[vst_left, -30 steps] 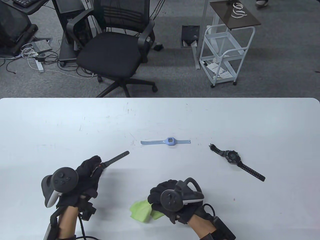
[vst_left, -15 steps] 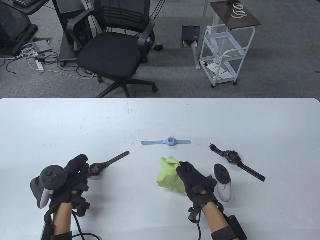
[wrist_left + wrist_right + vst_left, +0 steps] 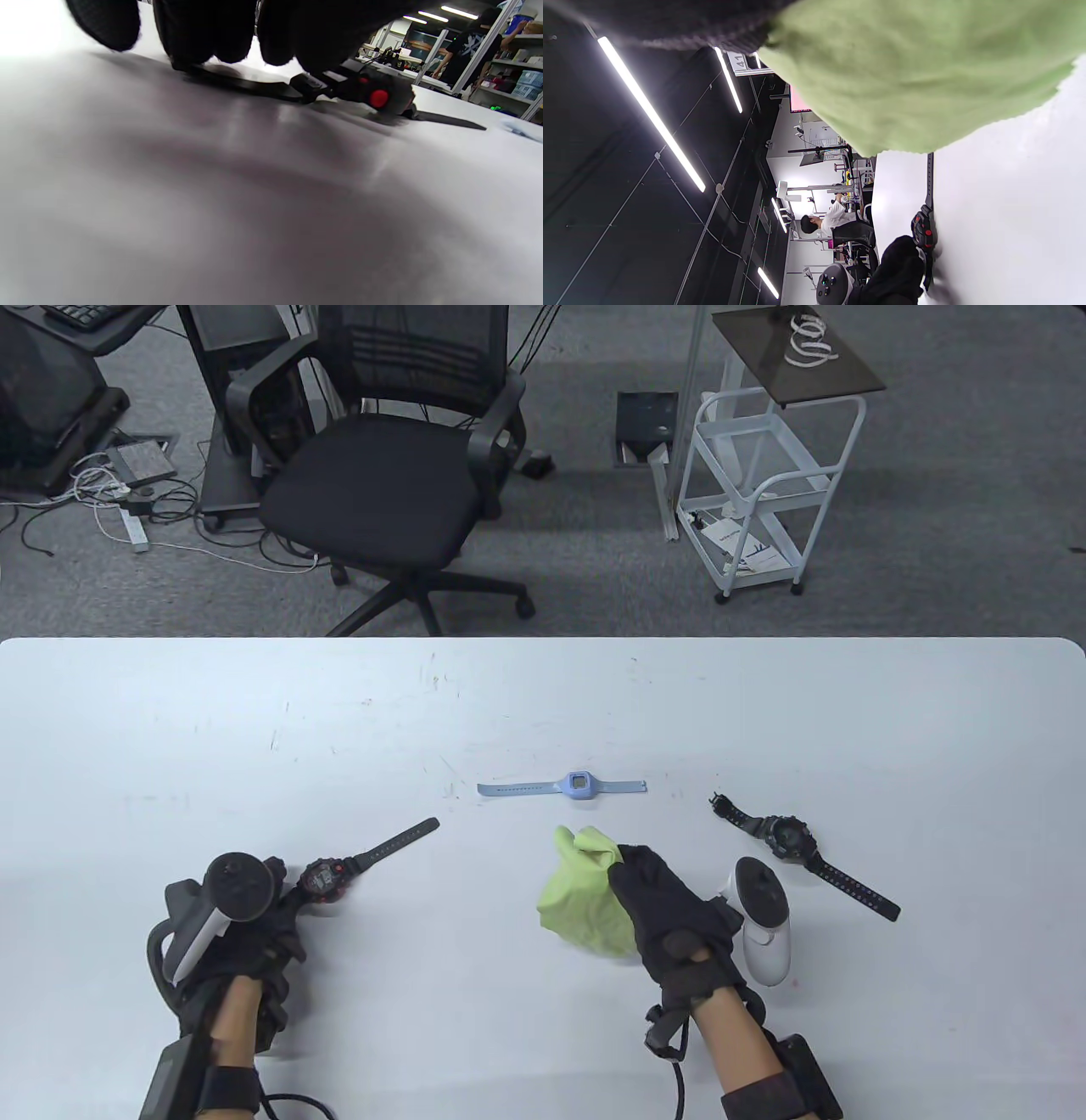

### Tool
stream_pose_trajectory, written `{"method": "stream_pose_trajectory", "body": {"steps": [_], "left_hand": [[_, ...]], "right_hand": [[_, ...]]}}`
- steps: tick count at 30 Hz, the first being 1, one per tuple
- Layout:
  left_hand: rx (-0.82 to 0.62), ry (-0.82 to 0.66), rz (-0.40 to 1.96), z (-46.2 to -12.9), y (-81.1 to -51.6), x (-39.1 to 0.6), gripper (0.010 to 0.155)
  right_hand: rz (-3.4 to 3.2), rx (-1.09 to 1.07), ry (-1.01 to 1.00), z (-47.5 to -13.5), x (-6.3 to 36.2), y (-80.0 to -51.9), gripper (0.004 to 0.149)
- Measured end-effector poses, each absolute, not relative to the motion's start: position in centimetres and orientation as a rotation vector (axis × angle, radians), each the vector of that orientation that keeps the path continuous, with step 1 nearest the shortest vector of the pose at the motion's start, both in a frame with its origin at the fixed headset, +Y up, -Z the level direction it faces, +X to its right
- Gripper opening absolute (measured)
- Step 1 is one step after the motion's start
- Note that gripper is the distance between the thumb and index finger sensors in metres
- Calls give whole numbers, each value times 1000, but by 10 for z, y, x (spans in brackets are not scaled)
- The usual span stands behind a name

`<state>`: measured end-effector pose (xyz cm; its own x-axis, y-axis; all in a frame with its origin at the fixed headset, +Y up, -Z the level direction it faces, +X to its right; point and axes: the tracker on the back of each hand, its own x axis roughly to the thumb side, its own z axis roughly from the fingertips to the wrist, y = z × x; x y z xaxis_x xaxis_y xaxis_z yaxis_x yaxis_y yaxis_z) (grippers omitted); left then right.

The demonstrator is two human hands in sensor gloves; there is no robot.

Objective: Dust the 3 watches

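Since a second ago the right hand (image 3: 670, 912) has carried the green cloth (image 3: 581, 895), pinched, to centre frame below the blue watch (image 3: 577, 785). Left hand (image 3: 254, 916), fingers pressing its strap, has uncovered the red-buttoned watch (image 3: 322, 880), lower left. Dusting appears imminent.

Three watches lie on the surface (image 3: 170, 712). The left watch (image 3: 322, 880) lies at the near left, with the left hand (image 3: 254, 920) on its near strap. The middle watch (image 3: 577, 785) lies flat at the centre, farther back. The right watch (image 3: 789, 840) lies to the right, set diagonally. The cloth (image 3: 585, 895), held in the right hand (image 3: 674, 920), sits just in front of the middle watch, between the two outer watches.
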<state>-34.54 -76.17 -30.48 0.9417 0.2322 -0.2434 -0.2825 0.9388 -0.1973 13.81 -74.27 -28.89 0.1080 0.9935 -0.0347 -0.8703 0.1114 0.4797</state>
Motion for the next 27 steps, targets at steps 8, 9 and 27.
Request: {"method": "stream_pose_trajectory", "body": {"steps": [8, 9, 27], "left_hand": [[-181, 225, 104, -306, -766, -336, 58], [-178, 220, 101, -306, -765, -335, 57], [-56, 49, 516, -299, -726, -314, 50]], "right_hand": [[1444, 391, 401, -289, 138, -742, 48], [1446, 392, 401, -289, 139, -743, 49], [1447, 380, 374, -291, 145, -739, 48]]}}
